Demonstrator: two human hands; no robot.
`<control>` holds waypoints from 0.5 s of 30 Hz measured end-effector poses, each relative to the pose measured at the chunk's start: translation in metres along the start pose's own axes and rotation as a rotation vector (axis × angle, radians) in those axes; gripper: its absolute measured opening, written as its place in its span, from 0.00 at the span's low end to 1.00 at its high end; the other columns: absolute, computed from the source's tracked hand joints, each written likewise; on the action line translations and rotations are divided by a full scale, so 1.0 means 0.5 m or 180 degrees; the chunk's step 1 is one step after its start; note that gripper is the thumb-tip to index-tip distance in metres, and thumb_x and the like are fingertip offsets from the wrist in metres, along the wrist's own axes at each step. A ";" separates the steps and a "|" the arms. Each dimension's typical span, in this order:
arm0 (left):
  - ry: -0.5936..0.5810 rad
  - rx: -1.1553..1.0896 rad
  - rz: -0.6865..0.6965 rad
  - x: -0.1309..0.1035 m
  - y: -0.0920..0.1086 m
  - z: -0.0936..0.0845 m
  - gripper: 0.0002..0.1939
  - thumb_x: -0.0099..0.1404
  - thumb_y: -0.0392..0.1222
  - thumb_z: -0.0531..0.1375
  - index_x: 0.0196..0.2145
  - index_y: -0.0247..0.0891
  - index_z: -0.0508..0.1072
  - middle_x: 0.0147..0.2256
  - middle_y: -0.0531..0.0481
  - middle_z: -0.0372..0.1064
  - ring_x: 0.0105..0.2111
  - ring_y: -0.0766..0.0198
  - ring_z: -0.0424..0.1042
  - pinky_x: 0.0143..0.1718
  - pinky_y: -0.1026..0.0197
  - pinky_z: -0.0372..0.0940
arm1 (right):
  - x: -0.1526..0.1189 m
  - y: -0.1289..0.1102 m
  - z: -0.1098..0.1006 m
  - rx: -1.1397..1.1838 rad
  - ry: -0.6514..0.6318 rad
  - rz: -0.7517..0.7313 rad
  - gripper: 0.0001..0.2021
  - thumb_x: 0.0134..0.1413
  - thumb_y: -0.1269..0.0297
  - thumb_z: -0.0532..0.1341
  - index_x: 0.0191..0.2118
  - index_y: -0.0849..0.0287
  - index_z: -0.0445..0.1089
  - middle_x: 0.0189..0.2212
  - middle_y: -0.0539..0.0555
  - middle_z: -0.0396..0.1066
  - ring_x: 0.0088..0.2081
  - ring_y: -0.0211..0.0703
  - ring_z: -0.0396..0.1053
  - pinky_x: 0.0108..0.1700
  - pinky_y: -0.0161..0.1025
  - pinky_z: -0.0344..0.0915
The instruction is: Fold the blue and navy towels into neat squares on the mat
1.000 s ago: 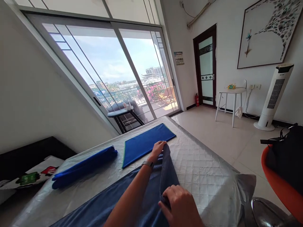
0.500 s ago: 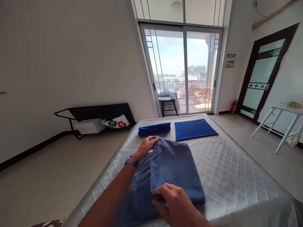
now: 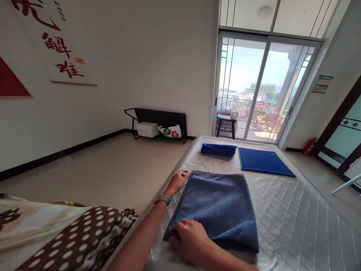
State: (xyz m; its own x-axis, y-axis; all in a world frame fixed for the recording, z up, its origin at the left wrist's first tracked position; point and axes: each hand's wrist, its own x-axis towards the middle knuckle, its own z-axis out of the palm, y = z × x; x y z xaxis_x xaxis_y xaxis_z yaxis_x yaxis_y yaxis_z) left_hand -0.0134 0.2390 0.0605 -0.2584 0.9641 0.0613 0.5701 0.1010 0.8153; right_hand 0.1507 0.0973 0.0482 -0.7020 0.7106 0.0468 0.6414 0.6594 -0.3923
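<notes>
A grey-blue towel [image 3: 220, 203], folded into a rough rectangle, lies on the silver quilted cover of a bed or large table [image 3: 293, 214]. My left hand [image 3: 177, 182] is beside its far left corner, with fingers slightly bent and apart. On the near left corner, my right hand [image 3: 189, 237] has its fingers closed over the cloth; its thumb is partly hidden. The towel's near edge is a little raised. Beyond it lie a rolled or folded bright blue towel [image 3: 218, 149] and a flat blue cloth [image 3: 265, 161] with a green edge.
Brown polka-dot fabric [image 3: 73, 237] is at the lower left. Against the wall stands a low black rack [image 3: 160, 114] with a white box [image 3: 147, 129] and a printed bag [image 3: 170, 131]. Glass sliding doors [image 3: 266, 86] are behind, and a fire extinguisher [image 3: 309, 146] is at right.
The towel's upper layer has come over to the left and now covers the lower part. My left hand has loosened from the far corner. The view has turned left.
</notes>
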 end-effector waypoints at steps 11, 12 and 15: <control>-0.0750 0.1568 -0.0098 -0.347 -0.049 -0.050 0.22 0.67 0.60 0.48 0.32 0.41 0.71 0.37 0.44 0.76 0.40 0.52 0.75 0.43 0.55 0.65 | 0.064 0.191 -0.187 0.0397 0.0447 0.0348 0.12 0.63 0.66 0.57 0.38 0.57 0.80 0.34 0.53 0.79 0.35 0.42 0.73 0.39 0.34 0.63; -0.0742 0.1552 -0.0096 -0.359 -0.042 -0.044 0.22 0.67 0.59 0.48 0.34 0.41 0.72 0.39 0.43 0.76 0.42 0.52 0.75 0.45 0.54 0.65 | 0.099 0.205 -0.192 0.0311 0.0448 0.0437 0.13 0.63 0.66 0.57 0.38 0.57 0.80 0.34 0.53 0.79 0.36 0.43 0.74 0.39 0.35 0.63; -0.0547 0.1677 -0.0052 -0.377 -0.041 -0.024 0.19 0.68 0.54 0.51 0.40 0.38 0.75 0.43 0.41 0.75 0.47 0.49 0.74 0.50 0.51 0.65 | 0.199 0.230 -0.193 0.0080 0.0445 0.0556 0.13 0.63 0.68 0.56 0.41 0.57 0.80 0.39 0.54 0.80 0.41 0.45 0.74 0.44 0.36 0.64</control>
State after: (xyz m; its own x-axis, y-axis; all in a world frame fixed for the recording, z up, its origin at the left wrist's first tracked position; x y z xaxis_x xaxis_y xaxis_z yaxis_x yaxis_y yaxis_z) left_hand 0.0144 0.0525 0.0391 -0.1645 0.9832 -0.0798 0.8915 0.1828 0.4145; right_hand 0.1847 0.2675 0.0962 -0.5301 0.8418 0.1024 0.7403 0.5182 -0.4283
